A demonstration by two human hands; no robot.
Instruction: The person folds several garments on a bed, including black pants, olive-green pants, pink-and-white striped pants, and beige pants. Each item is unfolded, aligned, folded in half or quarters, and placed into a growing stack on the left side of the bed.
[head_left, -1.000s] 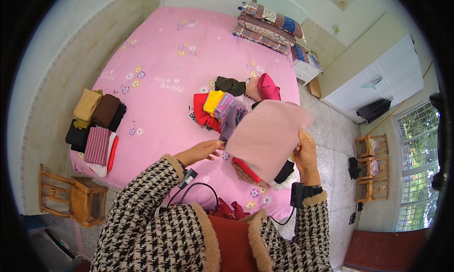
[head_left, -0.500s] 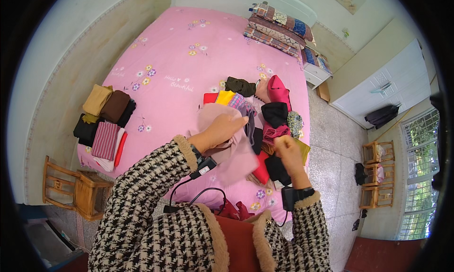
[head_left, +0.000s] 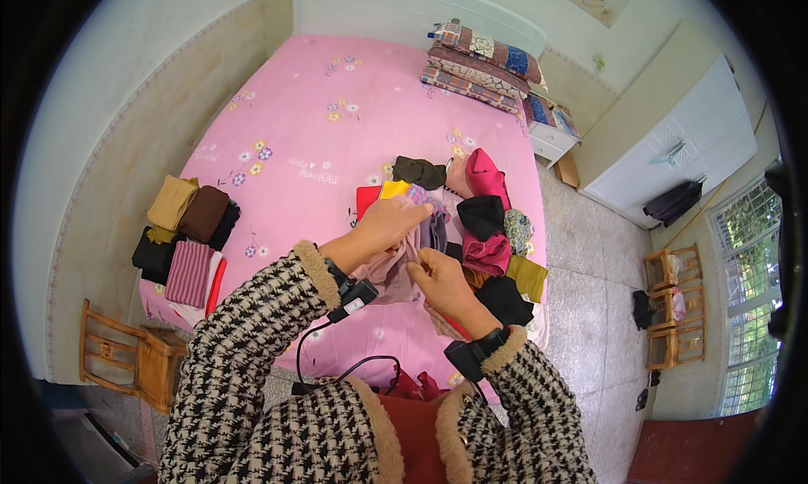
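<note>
Between my two hands hangs a pale pink garment (head_left: 389, 275), bunched and draped over the bed; its exact kind cannot be made out. My left hand (head_left: 385, 230) grips its upper part, the fingers pointing right. My right hand (head_left: 446, 286) pinches its right side a little lower. Just beyond and to the right lies a loose heap of clothes: a dark olive piece (head_left: 419, 172), a bright pink one (head_left: 486, 178), a black one (head_left: 481, 217), a magenta one (head_left: 486, 254) and another black one (head_left: 505, 300). Yellow cloth (head_left: 393, 189) and red cloth (head_left: 367, 200) show beyond my left hand.
Folded clothes stand in stacks at the bed's left edge, with a striped pink one (head_left: 189, 273) and a tan one (head_left: 172, 201). Folded quilts (head_left: 480, 67) lie at the far right of the pink bed sheet (head_left: 295, 122). A wooden chair (head_left: 139, 358) stands at left, a white wardrobe (head_left: 673, 139) at right.
My right hand has come left from above the heap and taken hold of the pale pink garment. The garment, spread wider before, is now gathered between my hands.
</note>
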